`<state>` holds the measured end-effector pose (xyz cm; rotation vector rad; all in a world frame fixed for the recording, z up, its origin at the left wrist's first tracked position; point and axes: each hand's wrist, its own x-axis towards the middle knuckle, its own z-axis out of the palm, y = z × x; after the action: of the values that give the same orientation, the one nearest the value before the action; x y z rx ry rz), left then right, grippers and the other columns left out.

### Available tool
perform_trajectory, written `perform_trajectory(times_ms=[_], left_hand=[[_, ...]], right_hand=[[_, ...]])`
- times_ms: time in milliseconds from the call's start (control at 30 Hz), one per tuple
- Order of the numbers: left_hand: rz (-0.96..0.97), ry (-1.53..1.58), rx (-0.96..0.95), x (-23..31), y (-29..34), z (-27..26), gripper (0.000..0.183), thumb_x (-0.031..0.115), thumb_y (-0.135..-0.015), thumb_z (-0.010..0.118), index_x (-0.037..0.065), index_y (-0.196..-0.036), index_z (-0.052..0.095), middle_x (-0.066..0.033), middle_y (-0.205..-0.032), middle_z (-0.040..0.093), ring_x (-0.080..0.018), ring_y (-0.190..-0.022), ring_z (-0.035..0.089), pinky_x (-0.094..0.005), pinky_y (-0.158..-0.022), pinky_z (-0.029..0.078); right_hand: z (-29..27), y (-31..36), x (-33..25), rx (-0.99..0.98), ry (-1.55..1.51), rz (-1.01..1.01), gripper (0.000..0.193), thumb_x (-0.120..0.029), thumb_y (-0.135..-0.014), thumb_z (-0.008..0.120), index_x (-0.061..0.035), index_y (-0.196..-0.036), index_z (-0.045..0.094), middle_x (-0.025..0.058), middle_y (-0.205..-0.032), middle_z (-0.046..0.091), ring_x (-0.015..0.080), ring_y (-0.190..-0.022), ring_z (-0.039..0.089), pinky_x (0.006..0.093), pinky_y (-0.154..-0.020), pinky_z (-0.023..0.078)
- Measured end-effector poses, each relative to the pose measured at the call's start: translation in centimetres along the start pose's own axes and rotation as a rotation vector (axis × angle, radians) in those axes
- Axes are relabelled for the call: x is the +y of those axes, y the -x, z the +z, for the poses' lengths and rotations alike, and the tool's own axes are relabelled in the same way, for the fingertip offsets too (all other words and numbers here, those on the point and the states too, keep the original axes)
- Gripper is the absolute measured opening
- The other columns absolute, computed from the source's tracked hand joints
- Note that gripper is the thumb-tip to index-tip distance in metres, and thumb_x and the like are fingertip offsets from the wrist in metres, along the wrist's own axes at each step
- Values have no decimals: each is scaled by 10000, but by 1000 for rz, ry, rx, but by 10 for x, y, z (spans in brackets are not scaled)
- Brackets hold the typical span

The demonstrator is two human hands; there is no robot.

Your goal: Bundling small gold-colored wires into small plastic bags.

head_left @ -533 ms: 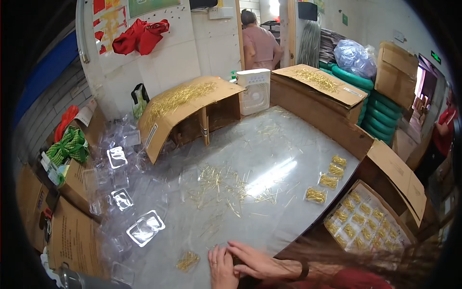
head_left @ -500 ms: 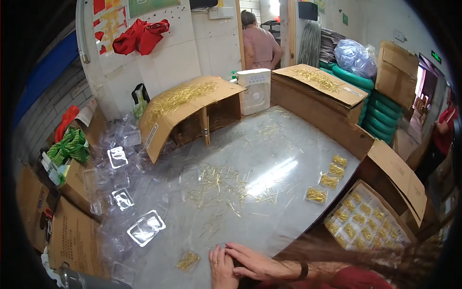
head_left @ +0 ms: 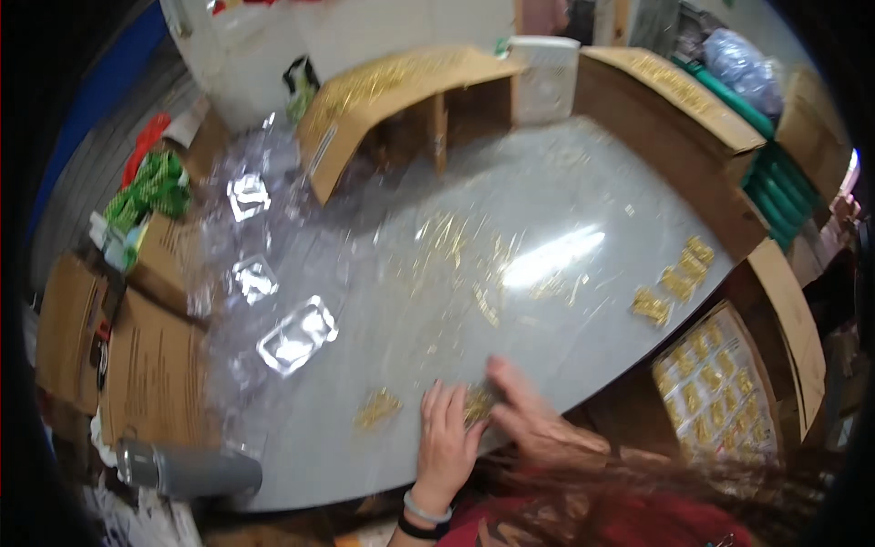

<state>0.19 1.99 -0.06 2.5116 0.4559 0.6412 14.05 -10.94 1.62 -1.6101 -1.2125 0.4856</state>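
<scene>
My left hand (head_left: 444,438) rests on the grey table near its front edge, fingers stretched out, its thumb side against a small clear tray of thin gold pins (head_left: 476,404). On the other side of that tray is my right hand (head_left: 533,415), blurred by motion, with its fingers apart. Whether it touches the tray I cannot tell. To the left of my left hand lies another clear tray of gold pins (head_left: 377,408). Loose gold pins (head_left: 488,305) are scattered over the middle of the table.
Empty clear plastic trays (head_left: 296,337) heap along the left side, near a grey bottle (head_left: 187,469). Several filled trays (head_left: 679,283) line the right edge, beside an open carton of filled trays (head_left: 715,387). Cardboard flaps bearing pins (head_left: 383,82) and a white fan (head_left: 544,82) stand behind.
My hands, earlier laid together over one spot, have come apart and show a tray of pins between them. The whole view has shifted, with the table now sitting higher.
</scene>
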Motion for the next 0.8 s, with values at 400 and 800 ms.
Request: perform_trajectory(times_ms=[400,800], left_hand=[[-42,8,-4,-4,12,-16,611,173,-847,815,-34,-1357,548,-218,-1313,533,-448,-1330,473,-548,-1128,387],[-14,34,-63,-1,7,-17,478,115,-904,739,-30,-1323,563,-217,-1360,520,-441,-1374,464,-585,-1189,322]], right_hand=[[4,2,-4,-117,-21,-46,719,14,-868,558,28,-1544,314,272,-1619,267,441,-1501,305,455,-1230,279],[0,5,-4,-123,-149,15,740,12,-829,571,14,-1535,347,258,-1605,298,416,-1501,321,459,-1212,304]])
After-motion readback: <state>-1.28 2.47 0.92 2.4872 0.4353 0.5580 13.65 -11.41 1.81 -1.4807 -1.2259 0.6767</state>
